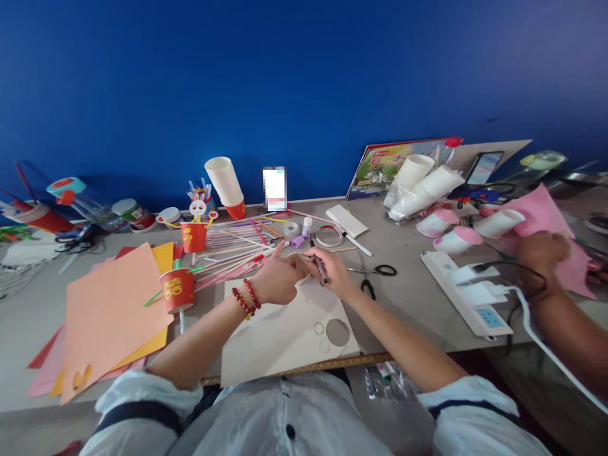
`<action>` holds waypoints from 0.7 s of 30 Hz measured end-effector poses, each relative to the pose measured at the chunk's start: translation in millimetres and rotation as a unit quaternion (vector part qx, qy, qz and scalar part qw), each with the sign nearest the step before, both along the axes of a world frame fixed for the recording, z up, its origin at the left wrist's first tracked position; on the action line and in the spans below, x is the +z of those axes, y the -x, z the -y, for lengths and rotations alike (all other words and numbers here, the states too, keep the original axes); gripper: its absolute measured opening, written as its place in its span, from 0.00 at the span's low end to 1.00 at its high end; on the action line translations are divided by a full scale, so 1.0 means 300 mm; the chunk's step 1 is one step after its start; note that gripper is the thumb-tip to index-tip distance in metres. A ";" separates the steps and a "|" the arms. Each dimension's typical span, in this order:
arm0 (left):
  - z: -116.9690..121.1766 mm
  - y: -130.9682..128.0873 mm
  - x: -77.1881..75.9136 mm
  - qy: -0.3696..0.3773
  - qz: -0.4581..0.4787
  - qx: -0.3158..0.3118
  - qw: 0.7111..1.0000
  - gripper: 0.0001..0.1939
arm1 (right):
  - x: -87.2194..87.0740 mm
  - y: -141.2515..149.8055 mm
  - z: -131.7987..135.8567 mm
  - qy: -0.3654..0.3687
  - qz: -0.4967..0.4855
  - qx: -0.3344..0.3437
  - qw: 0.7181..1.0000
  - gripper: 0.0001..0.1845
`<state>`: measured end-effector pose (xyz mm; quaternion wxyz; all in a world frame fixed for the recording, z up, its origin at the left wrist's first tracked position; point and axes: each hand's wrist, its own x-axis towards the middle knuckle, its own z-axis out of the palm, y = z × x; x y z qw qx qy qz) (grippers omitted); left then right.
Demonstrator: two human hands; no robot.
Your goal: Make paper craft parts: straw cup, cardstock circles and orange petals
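Note:
My left hand (280, 277), with red bead bracelets on the wrist, is closed near the top edge of a white sheet of paper (275, 342). Its fingers press down around something pale that they mostly hide. My right hand (335, 273) grips a dark-capped pen (321, 270), close beside the left fingers. On the sheet's lower right are small drawn circles and a round grey spot (337, 332) that looks like a cut-out hole. Black-handled scissors (368, 273) lie open just right of the sheet. A roll of tape (329, 236) lies behind my hands.
Coloured paper (111, 310) and red paper cups (177, 290) are on the left. Straws and sticks (232, 237) spread behind. A phone (275, 189) leans on the blue wall. At right are a power strip (463, 294), paper cups (413, 183) and another person's hand (544, 256) by pink paper.

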<state>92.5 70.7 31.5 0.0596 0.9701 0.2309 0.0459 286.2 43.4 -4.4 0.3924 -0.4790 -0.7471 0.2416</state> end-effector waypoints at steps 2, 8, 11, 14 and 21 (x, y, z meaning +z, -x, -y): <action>-0.005 -0.007 0.004 -0.003 -0.021 -0.003 1.000 0.18 | 0.003 0.003 0.000 -0.005 0.005 -0.002 1.000 0.13; -0.015 -0.011 0.004 0.002 -0.038 -0.006 0.999 0.14 | -0.036 -0.015 0.068 0.028 -0.033 -0.064 0.997 0.14; -0.019 -0.013 0.009 0.001 -0.056 -0.010 0.998 0.10 | -0.079 -0.033 0.160 0.003 0.070 -0.065 0.995 0.13; -0.025 -0.015 0.017 0.006 -0.063 -0.023 0.998 0.08 | -0.118 -0.037 0.252 -0.052 0.204 -0.040 0.977 0.15; -0.054 -0.013 0.049 0.048 -0.103 -0.074 0.991 0.10 | -0.127 0.012 0.345 -0.073 0.265 -0.067 0.959 0.15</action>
